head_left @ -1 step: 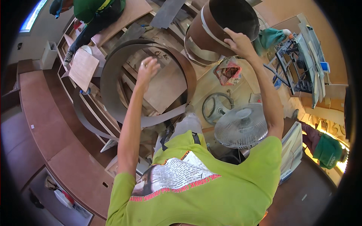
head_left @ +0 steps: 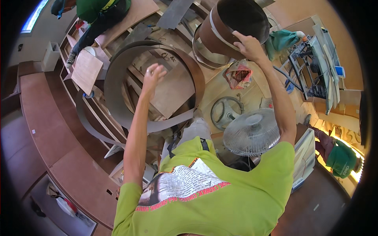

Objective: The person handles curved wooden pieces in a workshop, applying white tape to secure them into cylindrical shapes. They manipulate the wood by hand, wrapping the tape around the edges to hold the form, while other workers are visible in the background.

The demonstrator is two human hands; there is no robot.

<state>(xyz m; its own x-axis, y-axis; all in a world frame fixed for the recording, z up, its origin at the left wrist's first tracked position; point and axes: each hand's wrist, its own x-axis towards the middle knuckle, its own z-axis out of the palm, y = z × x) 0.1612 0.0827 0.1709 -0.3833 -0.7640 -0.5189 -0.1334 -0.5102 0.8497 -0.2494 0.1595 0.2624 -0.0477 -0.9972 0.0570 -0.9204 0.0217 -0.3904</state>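
My left hand (head_left: 152,78) is raised over a large brown hoop (head_left: 200,84) of thin bent sheet, its fingers curled in; whatever they may hold is too small to make out. My right hand (head_left: 251,48) reaches far forward to a brown cylinder (head_left: 216,33) that lies tilted with its dark mouth facing away to the right. The index finger is stretched out across the cylinder's rim, near a pale strip (head_left: 216,27) around it; the other fingers are partly bent. Whether this hand presses on the cylinder or hovers just over it is unclear.
By my right forearm are a fan (head_left: 252,133), a round spoked metal base (head_left: 227,112) and a red-and-white bag (head_left: 238,75). Long brown panels (head_left: 47,118) curve along the left. One person (head_left: 104,11) is at the upper left, another (head_left: 341,157) at the right.
My left hand has shifted down very slightly over the hoop. My right hand stays at the cylinder.
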